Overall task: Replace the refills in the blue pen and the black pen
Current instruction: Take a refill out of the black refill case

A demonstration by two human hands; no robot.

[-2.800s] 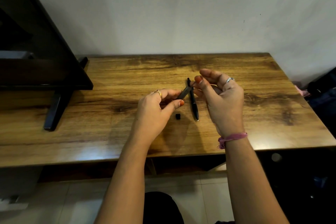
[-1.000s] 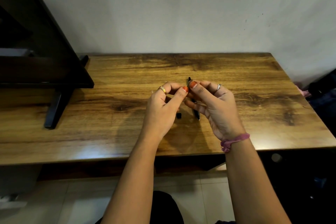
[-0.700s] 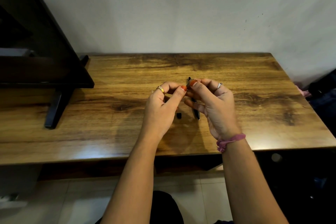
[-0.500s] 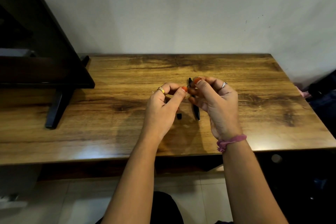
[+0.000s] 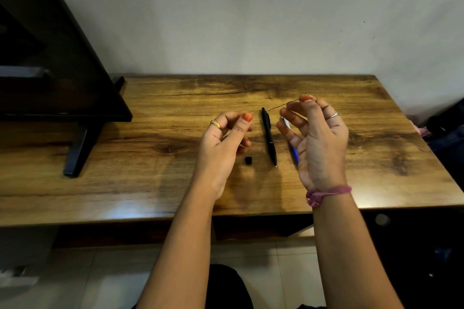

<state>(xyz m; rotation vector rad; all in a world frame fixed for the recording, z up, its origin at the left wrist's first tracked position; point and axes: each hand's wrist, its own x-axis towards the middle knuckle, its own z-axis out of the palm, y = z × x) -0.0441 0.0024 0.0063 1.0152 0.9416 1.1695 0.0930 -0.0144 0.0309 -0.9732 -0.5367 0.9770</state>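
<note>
R. hand [image 5: 319,143] pinches thin refill [image 5: 283,105] above table [image 5: 150,183] centre; L. hand [image 5: 223,143] curled, contents unclear. Black pen [image 5: 269,137] & blue pen [image 5: 294,153] lie mid-table, near small black piece [image 5: 248,160].

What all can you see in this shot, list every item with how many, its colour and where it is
Black pen: one, black, lying on the table between the hands, tip toward the person.
Blue pen: one, blue and white, on the table, mostly hidden behind the right hand.
Thin refill: one, dark and thin, pinched in the right fingertips, above the table.
Small black piece: one, black, on the table by the left hand.
Table: one, brown wood, against the wall.
Black stand: one, black, on the table's left end.
Wall: pale, behind the table.
Left hand: one, gold ring; curled, contents hidden.
Right hand: one, silver ring, pink band at the wrist.
</note>
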